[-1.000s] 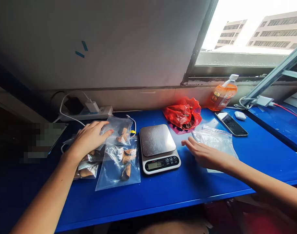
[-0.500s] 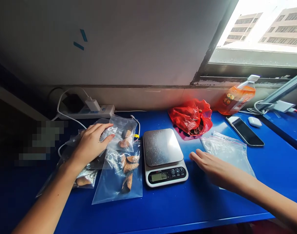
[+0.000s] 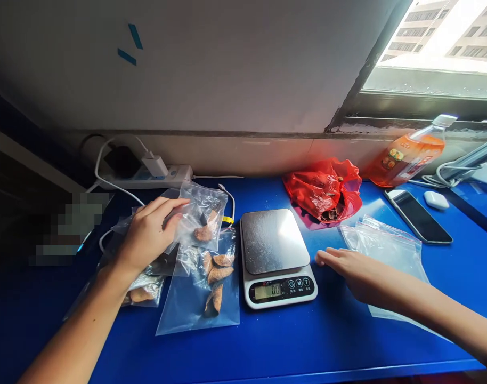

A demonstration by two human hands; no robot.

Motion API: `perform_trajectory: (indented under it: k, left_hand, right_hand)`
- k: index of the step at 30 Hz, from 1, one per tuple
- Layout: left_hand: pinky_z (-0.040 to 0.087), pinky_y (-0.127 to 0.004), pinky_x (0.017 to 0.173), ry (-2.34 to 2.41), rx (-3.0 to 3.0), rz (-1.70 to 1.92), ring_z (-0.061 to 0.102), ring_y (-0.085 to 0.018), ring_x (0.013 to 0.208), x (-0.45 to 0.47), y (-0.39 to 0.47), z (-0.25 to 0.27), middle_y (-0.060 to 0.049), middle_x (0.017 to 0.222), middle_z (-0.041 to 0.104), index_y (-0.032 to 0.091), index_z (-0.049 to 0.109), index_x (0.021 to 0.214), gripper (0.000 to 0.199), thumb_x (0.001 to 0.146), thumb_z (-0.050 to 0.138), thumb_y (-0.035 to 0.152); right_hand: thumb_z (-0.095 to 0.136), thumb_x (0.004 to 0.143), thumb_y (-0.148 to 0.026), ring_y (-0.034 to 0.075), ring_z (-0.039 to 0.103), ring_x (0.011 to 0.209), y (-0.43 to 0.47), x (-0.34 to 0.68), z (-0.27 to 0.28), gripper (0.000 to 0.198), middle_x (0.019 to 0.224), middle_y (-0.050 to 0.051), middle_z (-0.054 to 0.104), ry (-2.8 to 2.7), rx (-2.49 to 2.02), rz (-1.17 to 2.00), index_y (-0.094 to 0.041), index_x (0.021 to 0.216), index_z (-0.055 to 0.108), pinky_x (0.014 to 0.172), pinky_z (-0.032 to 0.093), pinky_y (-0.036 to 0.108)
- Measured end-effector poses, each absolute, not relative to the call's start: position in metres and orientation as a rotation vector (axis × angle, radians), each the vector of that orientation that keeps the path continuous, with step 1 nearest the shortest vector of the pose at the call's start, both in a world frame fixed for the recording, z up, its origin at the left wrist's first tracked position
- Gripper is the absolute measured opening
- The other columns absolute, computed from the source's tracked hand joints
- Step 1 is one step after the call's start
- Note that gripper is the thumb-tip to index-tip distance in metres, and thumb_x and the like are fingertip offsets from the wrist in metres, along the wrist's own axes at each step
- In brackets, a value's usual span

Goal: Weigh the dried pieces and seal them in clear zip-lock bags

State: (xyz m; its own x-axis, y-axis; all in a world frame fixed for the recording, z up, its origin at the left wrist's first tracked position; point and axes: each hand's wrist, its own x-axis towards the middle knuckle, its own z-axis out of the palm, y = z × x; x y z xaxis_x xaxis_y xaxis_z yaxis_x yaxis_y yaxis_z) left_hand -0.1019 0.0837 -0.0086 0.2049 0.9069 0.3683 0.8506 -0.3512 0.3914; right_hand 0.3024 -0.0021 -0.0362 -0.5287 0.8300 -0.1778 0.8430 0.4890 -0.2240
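At the left, my left hand [image 3: 153,229] has its thumb and fingers at the left edge of a small clear zip bag [image 3: 211,205] holding brown, curved dried pieces. This bag overlaps a larger clear bag [image 3: 171,312] with similar pieces [image 3: 220,274] inside. More filled bags [image 3: 149,290] lie under and beside my left wrist. A white kitchen scale [image 3: 275,242] stands between my hands, its steel plate bare and its display reading 0.0. Just right of the scale, my right hand [image 3: 347,266] hovers with curled fingers and nothing visible in them. Flat clear zip bags [image 3: 391,248] lie partly beneath its forearm.
Behind the scale sits a crumpled red plastic bag [image 3: 319,186] with dark brown pieces in its mouth. An orange drink bottle [image 3: 411,152], a phone [image 3: 421,216] and a white earbud case [image 3: 436,200] are at the right. A power strip [image 3: 175,175] with cables lies along the wall.
The view has shifted slightly, so most things appear farther right. My left thumb has drawn back toward the small bag's left edge. My right hand stays beside the scale.
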Motion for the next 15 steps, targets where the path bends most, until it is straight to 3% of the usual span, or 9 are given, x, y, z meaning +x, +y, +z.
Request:
perform_trajectory:
  k: [4,7,9,12,15]
  left_hand:
    - [0.051,-0.038,0.087,1.459,1.95,1.29,0.065,-0.019,0.09,-0.096,0.063,0.014,-0.001,0.099,0.064,0.027,0.06,0.105,0.021,0.087,0.051,0.023]
    - [0.053,-0.032,0.072,1.106,1.745,1.347,0.064,-0.015,0.074,-0.074,0.043,0.03,0.001,0.082,0.064,0.027,0.059,0.102,0.02,0.086,0.053,0.018]
    - [0.051,-0.028,0.066,0.912,1.862,1.125,0.06,-0.013,0.067,-0.052,0.032,0.036,0.001,0.072,0.06,0.023,0.063,0.094,0.019,0.087,0.048,0.015]
    - [0.047,-0.026,0.067,0.925,2.043,0.935,0.059,-0.012,0.072,-0.022,0.023,0.036,-0.001,0.079,0.062,0.02,0.065,0.088,0.026,0.084,0.042,0.008]
    - [0.046,-0.025,0.068,1.044,2.158,0.979,0.057,-0.012,0.072,-0.007,0.017,0.026,-0.001,0.077,0.061,0.018,0.065,0.085,0.029,0.081,0.039,0.004]
  right_hand:
    - [0.045,0.084,-0.013,0.019,0.064,0.075,0.005,0.296,-0.021,0.023,0.09,0.008,0.066,2.733,1.787,-0.642,-0.02,0.103,0.058,0.064,0.052,0.031]
    - [0.055,0.086,-0.034,0.02,0.063,0.084,0.009,0.277,-0.005,0.021,0.095,0.008,0.065,2.98,2.109,-0.842,-0.022,0.103,0.058,0.073,0.052,0.033]
    - [0.057,0.085,-0.04,0.019,0.062,0.085,0.011,0.258,0.004,0.024,0.091,0.006,0.065,3.05,2.235,-1.241,-0.022,0.102,0.059,0.075,0.052,0.03]
    - [0.051,0.088,-0.046,0.016,0.061,0.075,0.004,0.225,0.003,0.027,0.08,0.002,0.062,2.848,2.135,-2.059,-0.023,0.098,0.06,0.069,0.051,0.026]
    - [0.052,0.085,-0.053,0.015,0.059,0.07,-0.012,0.202,-0.009,0.034,0.08,0.002,0.062,2.528,1.9,-2.44,-0.022,0.093,0.061,0.06,0.05,0.025]
